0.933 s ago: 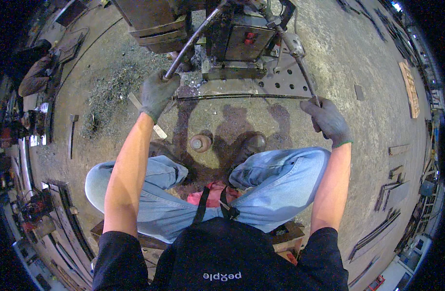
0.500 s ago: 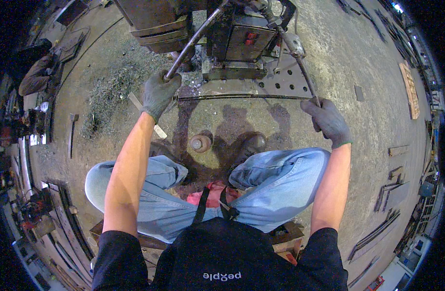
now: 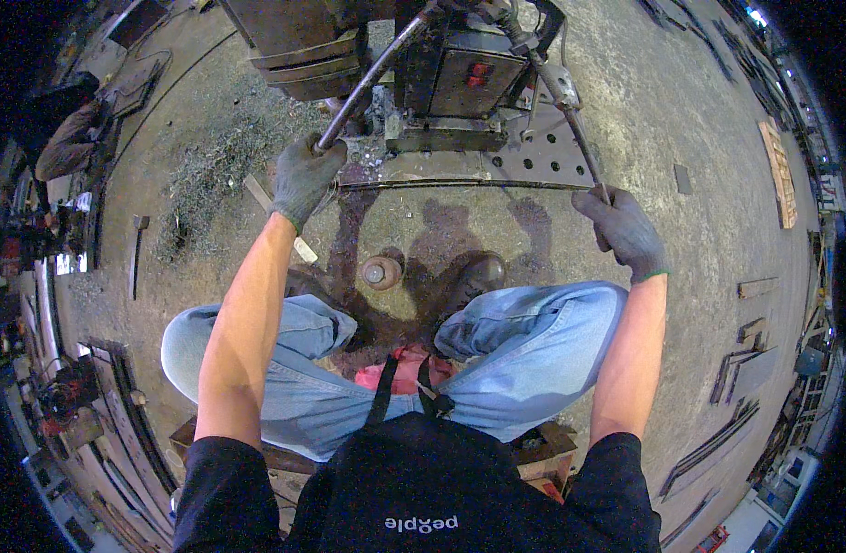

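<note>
Wearing a grey knit glove, my left hand (image 3: 308,177) is closed round the lower end of a long metal lever (image 3: 379,72). That lever slants up and right to the head of a dark machine (image 3: 464,88). My right hand (image 3: 623,229), in a matching glove, grips the end of a thinner metal rod (image 3: 581,138), which runs up to a jointed fitting (image 3: 559,85) on the machine's right side. Both arms are stretched forward, and I sit with knees apart. What the upper ends of the lever and rod join is partly cut off at the top.
A bottle-like rusty object (image 3: 381,273) stands between my boots. Metal shavings (image 3: 216,170) are heaped at left, near a hammer (image 3: 137,258). A perforated steel plate (image 3: 543,157) lies at the machine's base. Metal bars (image 3: 713,447) lie at right; a person's sleeve (image 3: 70,147) shows far left.
Almost nothing differs. Both hands keep their grips on the lever and the rod in nearly the same places.
</note>
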Demonstrator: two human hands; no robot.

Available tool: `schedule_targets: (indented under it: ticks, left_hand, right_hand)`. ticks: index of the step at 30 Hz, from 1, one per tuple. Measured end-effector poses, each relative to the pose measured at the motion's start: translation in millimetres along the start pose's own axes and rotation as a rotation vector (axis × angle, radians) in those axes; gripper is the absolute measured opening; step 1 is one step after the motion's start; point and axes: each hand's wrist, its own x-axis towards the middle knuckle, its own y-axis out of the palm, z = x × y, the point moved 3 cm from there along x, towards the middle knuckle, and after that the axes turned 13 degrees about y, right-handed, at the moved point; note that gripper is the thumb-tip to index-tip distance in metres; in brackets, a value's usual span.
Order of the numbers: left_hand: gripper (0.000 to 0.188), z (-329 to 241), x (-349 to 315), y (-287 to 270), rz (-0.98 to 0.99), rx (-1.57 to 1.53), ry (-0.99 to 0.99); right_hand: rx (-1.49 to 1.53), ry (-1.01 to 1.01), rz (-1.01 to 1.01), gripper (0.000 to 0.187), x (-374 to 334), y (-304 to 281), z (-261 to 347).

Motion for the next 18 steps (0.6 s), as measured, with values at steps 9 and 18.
schedule_targets:
  ticks: [9,18]
  left_hand:
    - [0.041,3.6,-0.9,1.7,-0.014,-0.058,0.018]
    - [0.041,6.6,0.3,5.9,-0.045,-0.074,0.057]
  right_hand:
    - [0.017,-0.003,0.005,0.042,-3.1,4.0,3.8]
    - [0.012,-0.059,0.014,0.045,4.3,4.7,-2.6]
